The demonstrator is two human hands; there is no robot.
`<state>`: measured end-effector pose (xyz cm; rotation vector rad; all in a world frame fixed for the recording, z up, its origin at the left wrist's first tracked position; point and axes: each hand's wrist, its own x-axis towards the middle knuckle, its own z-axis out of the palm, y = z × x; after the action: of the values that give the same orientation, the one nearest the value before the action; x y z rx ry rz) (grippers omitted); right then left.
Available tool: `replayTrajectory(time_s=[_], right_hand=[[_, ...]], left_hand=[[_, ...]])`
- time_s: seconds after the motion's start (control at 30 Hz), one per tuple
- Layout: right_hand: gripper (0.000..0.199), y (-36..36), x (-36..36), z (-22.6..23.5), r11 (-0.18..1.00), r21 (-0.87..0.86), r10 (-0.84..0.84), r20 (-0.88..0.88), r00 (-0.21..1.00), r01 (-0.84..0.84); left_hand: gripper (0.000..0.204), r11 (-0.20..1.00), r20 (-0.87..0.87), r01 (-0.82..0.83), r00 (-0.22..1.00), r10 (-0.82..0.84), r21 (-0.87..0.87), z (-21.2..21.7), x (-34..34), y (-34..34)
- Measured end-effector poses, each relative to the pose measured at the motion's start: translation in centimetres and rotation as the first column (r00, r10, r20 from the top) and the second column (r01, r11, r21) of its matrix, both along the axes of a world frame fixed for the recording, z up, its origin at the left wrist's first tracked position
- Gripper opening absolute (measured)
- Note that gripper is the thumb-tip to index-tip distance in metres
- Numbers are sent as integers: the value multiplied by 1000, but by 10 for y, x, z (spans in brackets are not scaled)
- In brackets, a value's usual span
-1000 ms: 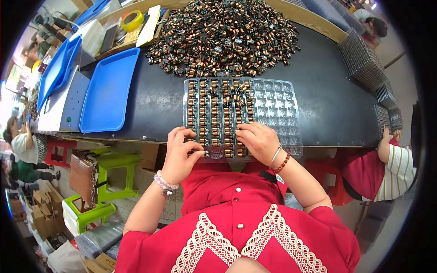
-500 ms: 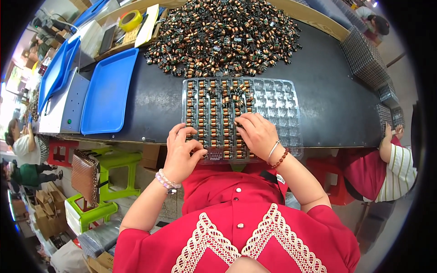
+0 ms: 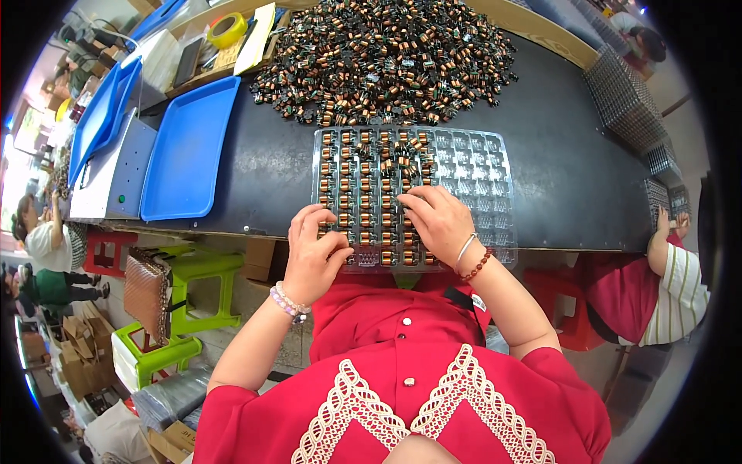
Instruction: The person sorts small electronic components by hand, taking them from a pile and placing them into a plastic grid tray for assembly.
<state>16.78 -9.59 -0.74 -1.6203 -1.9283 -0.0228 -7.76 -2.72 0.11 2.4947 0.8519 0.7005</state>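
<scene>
A clear plastic tray (image 3: 488, 185) lies at the table's near edge. Upright rows of small copper-wound coils (image 3: 365, 184) with black ends fill its left and middle columns. Several loose coils (image 3: 403, 157) lie jumbled on top at the upper middle. My left hand (image 3: 311, 259) curls over the tray's near left corner, thumb and forefinger drawn together; whatever sits between them is hidden. My right hand (image 3: 442, 226) bends over the middle columns, its fingertips close together at a coil there. I cannot make out what they grip. Bare pockets show in the tray's right part.
A large heap of coils (image 3: 386, 62) covers the table's far side. To the left are a blue tray (image 3: 189, 155) and a white box (image 3: 116, 174). Stacked clear trays (image 3: 622, 97) stand at the right, near another person's hands (image 3: 671, 224). Yellow tape (image 3: 226, 31) lies far left.
My right hand has moved slightly up along the tray's middle columns. The left hand stays near the same corner with its fingers curled. The whole view has shifted a little.
</scene>
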Motion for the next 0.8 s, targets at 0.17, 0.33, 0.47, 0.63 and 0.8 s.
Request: replayTrajectory(time_s=[0.17, 0.33, 0.47, 0.63, 0.8], right_hand=[[13, 1, 3, 0, 997, 79, -26, 49, 998, 22], [9, 4, 3, 0, 990, 39, -130, -76, 989, 133], [11, 6, 11, -6, 987, 22, -153, -219, 964, 162], [22, 6, 11, 1, 994, -32, -104, -156, 982, 100], [23, 2, 2, 3, 989, -64, -138, -48, 989, 135]], left_hand=[[13, 999, 174, -32, 984, 36, -23, 4, 23, 42], [25, 986, 172, -135, 978, 118, 93, -15, 79, 99], [31, 991, -80, 40, 996, -30, 126, -11, 85, 102], [34, 969, 102, -24, 993, 51, -245, 5, 68, 84], [32, 571, 342, 142, 903, 260, -809, 6, 37, 52]])
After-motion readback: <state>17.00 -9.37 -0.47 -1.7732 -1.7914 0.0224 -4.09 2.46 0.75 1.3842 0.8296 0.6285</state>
